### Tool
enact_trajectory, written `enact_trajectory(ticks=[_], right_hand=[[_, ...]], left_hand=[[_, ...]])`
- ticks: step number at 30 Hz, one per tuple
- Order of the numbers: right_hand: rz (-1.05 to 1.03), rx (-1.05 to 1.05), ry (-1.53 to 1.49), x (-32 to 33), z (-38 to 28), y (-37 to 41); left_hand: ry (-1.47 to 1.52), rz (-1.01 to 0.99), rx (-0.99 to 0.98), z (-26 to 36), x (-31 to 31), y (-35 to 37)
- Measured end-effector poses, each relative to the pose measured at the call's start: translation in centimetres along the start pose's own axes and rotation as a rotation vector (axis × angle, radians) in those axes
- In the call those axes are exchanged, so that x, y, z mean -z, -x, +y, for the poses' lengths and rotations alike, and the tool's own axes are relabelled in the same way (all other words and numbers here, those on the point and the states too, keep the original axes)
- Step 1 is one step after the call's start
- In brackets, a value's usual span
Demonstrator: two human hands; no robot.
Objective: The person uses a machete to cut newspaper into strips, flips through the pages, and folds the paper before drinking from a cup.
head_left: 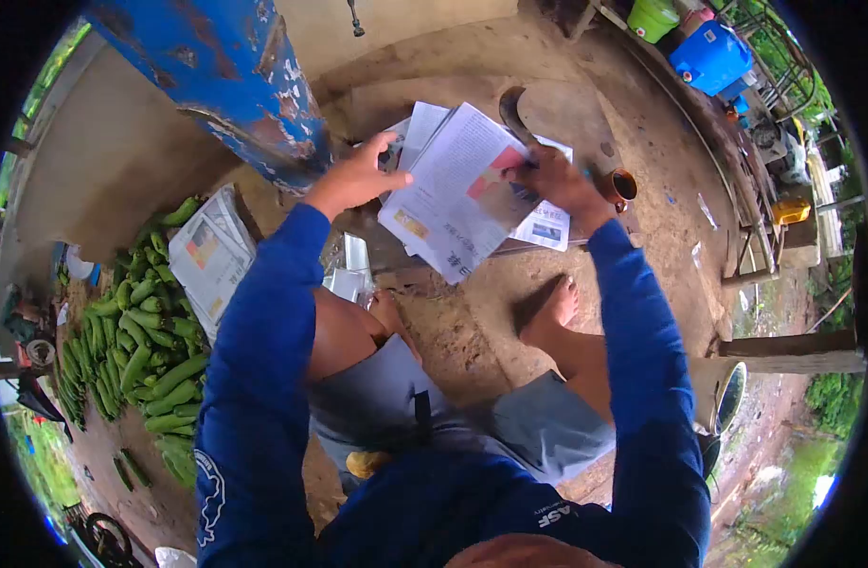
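A sheet of printed newspaper [453, 185], with a red and tan picture, is held tilted in front of me above more newspaper sheets [547, 227]. My right hand [559, 185] is closed on its right edge, fingers partly hidden. At its left edge, my left hand [353, 178] is open, thumb and fingers apart, with the thumb tip right at the paper. A dark curved object [515, 114] lies just beyond the sheet. Right of my right hand stands a brown cup [622, 186].
Many green cucumber-like vegetables [154, 322] are heaped at left, beside a folded newspaper stack [211, 256]. A peeling blue post [235, 85] rises beyond my left hand. A blue container [710, 59] and a green bucket [653, 19] sit at upper right.
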State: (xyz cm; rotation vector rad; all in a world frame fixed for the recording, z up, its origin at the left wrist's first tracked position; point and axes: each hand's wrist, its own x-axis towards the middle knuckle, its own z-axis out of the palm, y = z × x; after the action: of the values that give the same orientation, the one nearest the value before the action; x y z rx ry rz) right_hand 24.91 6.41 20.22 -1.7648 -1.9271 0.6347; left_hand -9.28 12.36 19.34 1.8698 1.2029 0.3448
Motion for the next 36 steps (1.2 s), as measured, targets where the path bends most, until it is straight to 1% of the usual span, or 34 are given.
enact_trajectory(ticks=[3,4,7,8,11,12,14,17,18,21,22,24,25,26,27,28,30,31,32,33,34,36], right_hand=[[-0.179,-0.041,-0.306,5.2,-2.8,0.8],[-0.279,-0.046,-0.433,7.1,-4.4,1.6],[-0.263,-0.058,-0.473,9.6,-4.9,3.3],[-0.231,-0.061,-0.518,10.0,-5.1,3.9],[-0.150,-0.089,-0.572,10.8,-4.0,5.2],[-0.082,-0.116,-0.762,10.4,-3.5,5.6],[0.054,-0.155,-1.146,8.9,-2.1,6.1],[0.048,-0.245,-1.261,7.1,0.3,7.3],[0.025,-0.263,-1.299,6.6,-0.9,8.0],[-0.008,-0.361,-1.177,4.5,-0.1,8.5],[-0.039,-0.336,-1.155,4.0,0.1,8.4],[0.024,-0.402,-1.077,2.7,3.2,7.6],[0.040,-0.430,-1.037,2.0,4.6,7.1],[-0.040,-0.377,-1.168,2.4,4.7,7.0],[-0.058,-0.368,-1.156,2.7,5.0,7.1],[-0.049,-0.341,-1.151,2.7,5.0,7.4],[-0.060,-0.277,-1.161,2.6,4.9,8.0],[-0.076,-0.233,-1.178,2.7,5.0,8.2],[-0.139,-0.156,-1.195,3.0,5.6,8.4],[-0.069,-0.203,-1.193,2.5,5.7,8.2],[-0.094,-0.285,-1.271,2.5,5.8,8.3],[-0.135,-0.318,-1.335,2.3,6.2,8.2]], left_hand=[[0.419,-0.136,-0.154,1.2,-0.4,1.8],[0.436,-0.203,-0.159,1.9,-0.4,2.2],[0.481,-0.412,-0.162,4.3,-0.6,3.3],[0.531,-0.413,-0.117,4.3,-1.6,3.3],[0.693,-0.294,-0.189,8.1,-3.5,5.0],[0.725,-0.223,-0.195,9.3,-3.9,5.6],[0.813,-0.138,-0.178,9.7,-5.2,6.1],[0.892,-0.009,-0.131,9.7,-6.8,6.6],[0.912,0.030,-0.111,9.7,-7.3,6.5],[0.965,0.106,-0.131,10.0,-8.9,5.8],[0.981,0.089,-0.131,10.5,-9.3,5.8],[1.012,0.078,-0.129,11.7,-9.7,5.2],[0.980,0.050,-0.161,11.6,-10.5,5.0],[1.017,0.037,-0.172,12.6,-11.6,5.3],[0.978,-0.035,-0.267,13.1,-12.5,5.4],[0.894,-0.095,-0.263,13.6,-13.3,5.7],[1.014,-0.167,-0.327,14.9,-15.5,6.2],[1.040,-0.201,-0.329,15.2,-15.4,6.4],[1.065,-0.235,-0.329,15.5,-15.3,6.6],[1.022,-0.139,-0.423,15.3,-15.9,6.2],[0.974,-0.036,-0.510,15.2,-16.5,5.8],[0.738,0.175,-0.550,14.2,-17.0,5.1]])
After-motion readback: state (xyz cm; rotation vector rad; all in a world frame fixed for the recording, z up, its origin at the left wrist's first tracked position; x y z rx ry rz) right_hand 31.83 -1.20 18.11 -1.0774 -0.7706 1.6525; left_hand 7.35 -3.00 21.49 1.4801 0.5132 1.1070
